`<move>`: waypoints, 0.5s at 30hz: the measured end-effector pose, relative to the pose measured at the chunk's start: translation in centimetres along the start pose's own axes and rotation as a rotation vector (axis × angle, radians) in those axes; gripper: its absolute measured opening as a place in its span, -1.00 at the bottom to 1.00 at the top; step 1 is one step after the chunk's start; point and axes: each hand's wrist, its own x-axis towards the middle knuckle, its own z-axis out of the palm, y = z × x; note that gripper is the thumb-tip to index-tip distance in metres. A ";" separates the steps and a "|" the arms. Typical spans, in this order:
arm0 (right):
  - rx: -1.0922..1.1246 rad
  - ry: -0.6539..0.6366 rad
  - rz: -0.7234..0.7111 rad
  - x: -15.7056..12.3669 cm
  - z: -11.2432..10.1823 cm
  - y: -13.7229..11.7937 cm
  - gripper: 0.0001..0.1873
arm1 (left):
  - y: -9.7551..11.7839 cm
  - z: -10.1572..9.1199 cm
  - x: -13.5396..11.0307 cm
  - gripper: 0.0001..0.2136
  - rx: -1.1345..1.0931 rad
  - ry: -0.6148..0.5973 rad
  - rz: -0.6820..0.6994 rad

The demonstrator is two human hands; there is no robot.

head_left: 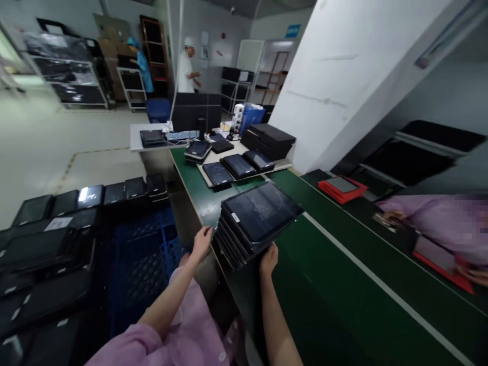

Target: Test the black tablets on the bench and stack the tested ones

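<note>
A tall stack of black tablets (pixel 259 211), the top one bearing a small white label, leans over the near edge of the green workbench (pixel 335 284). Closed fingers of my left hand (pixel 200 244) are at the stack's left edge; their tips are partly hidden. My right hand (pixel 269 259) grips the stack's near right side, its fingers tucked partly out of sight beneath. Beyond the stack, three tablets (pixel 239 166) lie in a row on a pale board (pixel 206 175).
On my left, a blue plastic pallet (pixel 139 259) sits among piles of black tablets (pixel 46 244). At right, a co-worker's sleeve (pixel 438 218) is near red sheets or trays (pixel 341 189). A monitor (pixel 196 109) and black boxes (pixel 269 140) stand behind; two people are farther back.
</note>
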 end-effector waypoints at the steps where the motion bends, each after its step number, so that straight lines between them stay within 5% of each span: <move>1: 0.001 -0.002 0.009 -1.0 -0.4 0.4 -0.34 | 2.0 -1.3 -0.6 -0.80 -0.137 0.045 0.013; 3: 0.005 -0.023 0.025 -2.8 -1.3 0.9 -0.31 | 6.9 -4.1 -2.5 -0.82 -0.506 0.043 0.078; 5: 0.012 -0.053 0.037 -4.3 -2.0 1.1 -0.29 | 12.3 -6.5 -5.3 -0.79 -0.871 -0.095 0.155; 9: 0.025 -0.082 0.044 -5.3 -2.6 0.8 -0.27 | 21.1 -8.5 -10.8 -0.73 -1.136 -0.310 0.276; 12: 0.035 -0.083 0.042 -5.3 -2.6 0.5 -0.29 | 23.9 -8.2 -12.9 -0.64 -1.149 -0.390 0.294; 15: 0.034 -0.086 0.041 -5.5 -2.8 0.6 -0.31 | 24.1 -7.6 -12.8 -0.61 -1.195 -0.437 0.305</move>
